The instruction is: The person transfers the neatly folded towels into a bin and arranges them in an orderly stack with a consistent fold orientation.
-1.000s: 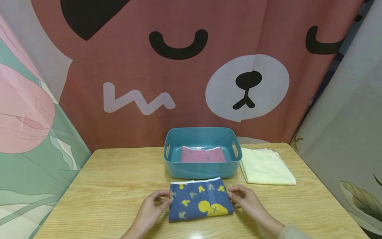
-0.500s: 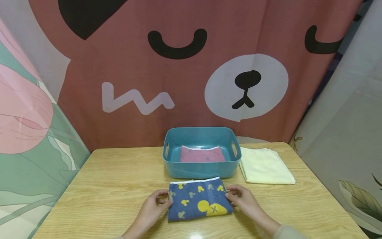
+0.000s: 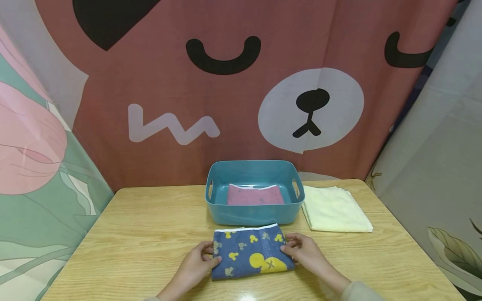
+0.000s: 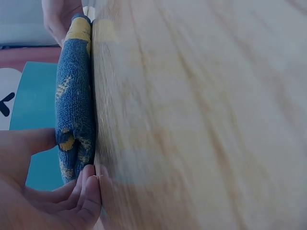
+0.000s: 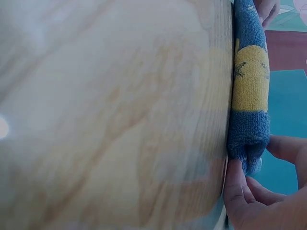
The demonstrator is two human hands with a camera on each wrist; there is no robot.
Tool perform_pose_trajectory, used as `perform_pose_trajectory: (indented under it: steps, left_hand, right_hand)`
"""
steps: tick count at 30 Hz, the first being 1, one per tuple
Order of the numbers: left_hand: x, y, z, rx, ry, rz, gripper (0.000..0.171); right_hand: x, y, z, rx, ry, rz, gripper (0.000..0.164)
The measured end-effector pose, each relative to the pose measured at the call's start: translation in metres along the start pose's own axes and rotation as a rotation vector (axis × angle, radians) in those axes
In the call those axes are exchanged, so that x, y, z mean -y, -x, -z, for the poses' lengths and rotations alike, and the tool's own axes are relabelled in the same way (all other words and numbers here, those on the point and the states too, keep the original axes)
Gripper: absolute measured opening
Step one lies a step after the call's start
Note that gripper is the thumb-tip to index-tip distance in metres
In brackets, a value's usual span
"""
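Observation:
A folded blue towel (image 3: 248, 250) with yellow and pale figures and a white top edge lies on the table in front of the bin. At its left side my left hand (image 3: 193, 267) pinches the edge, thumb on top and fingers low at the side. The right hand (image 3: 308, 253) pinches the opposite edge in the same way. In the left wrist view, the towel's folded layers (image 4: 74, 148) show between thumb and fingers. The right wrist view shows the towel's thick end (image 5: 248, 139) between the right thumb and fingers; the fingertips are partly hidden beneath it.
Just behind the towel stands a teal bin (image 3: 250, 214) with side handle holes. Inside it lies a folded pink cloth (image 3: 256, 195). A folded pale yellow towel (image 3: 337, 211) lies right of the bin on the wooden table (image 3: 150, 225). Printed curtains (image 3: 226, 100) hang behind.
Both thumbs have moved inward onto the top of the blue towel, and the hands have closed on its side edges. The towel itself has stayed nearly in place.

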State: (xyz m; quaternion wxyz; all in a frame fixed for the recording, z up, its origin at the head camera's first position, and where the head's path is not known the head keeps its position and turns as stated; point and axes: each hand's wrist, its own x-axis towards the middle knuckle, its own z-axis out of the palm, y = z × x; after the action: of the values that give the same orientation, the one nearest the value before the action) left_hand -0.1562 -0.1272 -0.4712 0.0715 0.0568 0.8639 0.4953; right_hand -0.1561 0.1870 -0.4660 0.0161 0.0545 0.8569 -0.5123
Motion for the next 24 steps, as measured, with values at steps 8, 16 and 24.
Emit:
perform_pose_trajectory:
  steps: [8,16,24]
  left_hand:
    - [0.0005,-0.0017,-0.0018,0.035,-0.007,0.017,0.064]
    - [0.0009,-0.0039,-0.0048,0.035,-0.013,0.027,0.061]
    - [-0.0026,-0.0028,-0.0057,0.032,-0.009,0.009,0.061]
  right_hand:
    - [0.0021,-0.0039,-0.0013,0.035,0.107,0.022,0.050]
    - [0.0015,-0.0052,-0.0013,0.056,0.111,-0.009,0.042]
    - [-0.0021,-0.0037,-0.0011,0.067,0.053,0.055,0.033]
